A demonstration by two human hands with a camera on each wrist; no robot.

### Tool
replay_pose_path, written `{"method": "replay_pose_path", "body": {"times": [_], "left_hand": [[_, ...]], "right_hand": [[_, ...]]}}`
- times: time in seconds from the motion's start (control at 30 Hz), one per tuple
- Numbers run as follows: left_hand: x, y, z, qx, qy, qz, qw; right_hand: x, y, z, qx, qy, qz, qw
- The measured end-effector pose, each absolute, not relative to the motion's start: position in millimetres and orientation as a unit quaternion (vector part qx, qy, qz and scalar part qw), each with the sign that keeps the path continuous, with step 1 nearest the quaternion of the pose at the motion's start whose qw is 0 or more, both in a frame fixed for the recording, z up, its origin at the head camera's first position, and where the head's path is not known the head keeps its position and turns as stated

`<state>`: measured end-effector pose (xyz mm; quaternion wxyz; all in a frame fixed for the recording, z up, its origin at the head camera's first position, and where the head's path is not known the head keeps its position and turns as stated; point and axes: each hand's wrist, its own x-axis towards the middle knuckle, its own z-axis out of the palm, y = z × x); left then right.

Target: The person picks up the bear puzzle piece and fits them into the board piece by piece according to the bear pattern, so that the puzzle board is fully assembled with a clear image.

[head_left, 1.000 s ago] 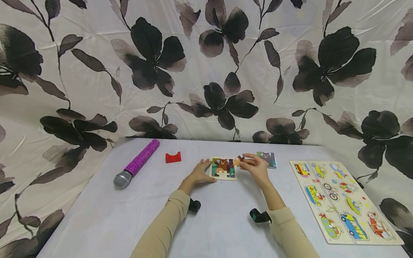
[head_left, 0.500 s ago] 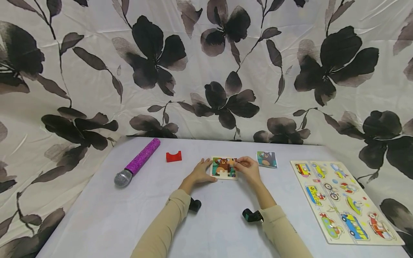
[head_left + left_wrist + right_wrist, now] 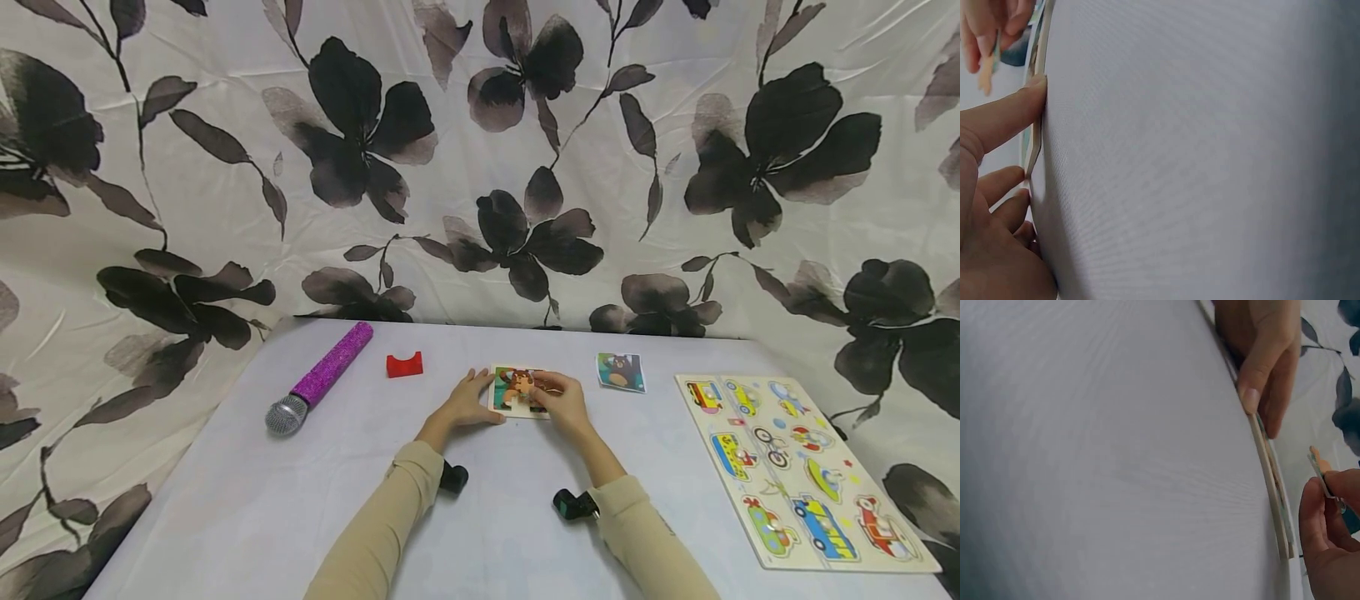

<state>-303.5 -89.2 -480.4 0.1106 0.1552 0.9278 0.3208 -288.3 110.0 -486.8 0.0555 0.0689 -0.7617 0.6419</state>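
A small square jigsaw puzzle board with a brown bear picture lies mid-table; a pale unfilled patch shows at its lower middle. My left hand holds its near-left corner, the thumb on the near edge and fingers along the left edge. Above the board, my right hand pinches a thin puzzle piece with an orange part between thumb and fingertips. In the right wrist view the piece is tilted and apart from the board. The right hand hides part of the board's right side in the head view.
A bear picture card lies right of the puzzle. Behind the left hand is a red notched block. A glittery purple microphone lies at left. A large vehicle peg puzzle lies at right. Floral cloth hangs behind.
My right hand has moved left from beside the bear card to over the puzzle board, carrying the puzzle piece. The left hand has stayed at the board's corner.
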Motion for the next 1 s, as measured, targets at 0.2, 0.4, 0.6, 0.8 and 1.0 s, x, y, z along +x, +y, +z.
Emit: {"method": "replay_pose_path", "body": {"times": [0.2, 0.4, 0.6, 0.8, 1.0], "left_hand": [[-305, -89, -482, 0.153, 0.928, 0.321, 0.111], [-303, -89, -481, 0.152, 0.928, 0.322, 0.109], [-303, -88, -478, 0.152, 0.926, 0.325, 0.116], [-318, -92, -500, 0.173, 0.922, 0.334, 0.093], [-312, -90, -496, 0.177, 0.921, 0.339, 0.074]], "right_hand": [[-287, 108, -484, 0.097, -0.816, 0.567, 0.060], [-290, 107, -482, 0.130, -0.835, 0.533, 0.035], [-293, 104, -483, 0.131, -0.857, 0.497, 0.033], [-294, 100, -482, 0.151, -0.876, 0.457, 0.029], [-295, 97, -481, 0.169, -0.887, 0.429, 0.029]]}}
